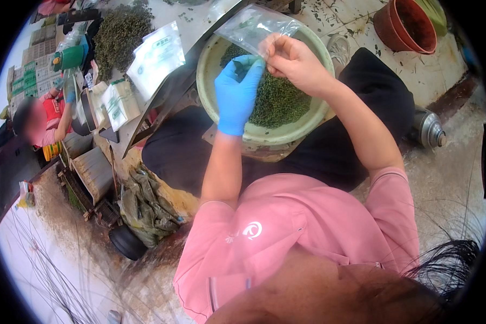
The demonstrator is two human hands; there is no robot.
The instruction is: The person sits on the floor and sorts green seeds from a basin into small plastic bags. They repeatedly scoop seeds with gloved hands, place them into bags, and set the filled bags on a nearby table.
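A clear plastic bag (249, 28) stretches over the far side of a round, pale green basin (205, 87). My right hand (293, 60), bare, pinches the bag's near edge. My left hand (237, 95), in a blue glove, meets it there, thumb and fingertips closed on the same edge. Something dark green shows inside the curl of the gloved fingers; its kind is hard to make out. Below both hands the basin holds a heap of small round green berries (285, 101) that look like green peppercorns. The basin stands between my knees.
On the metal table (194, 24) at left lie printed plastic bags (158, 58), a stack of packets (119, 105) and a green berry pile (123, 36). A co-worker (50, 115) sits beyond. Red buckets (405, 26) and a metal flask (429, 127) stand at right.
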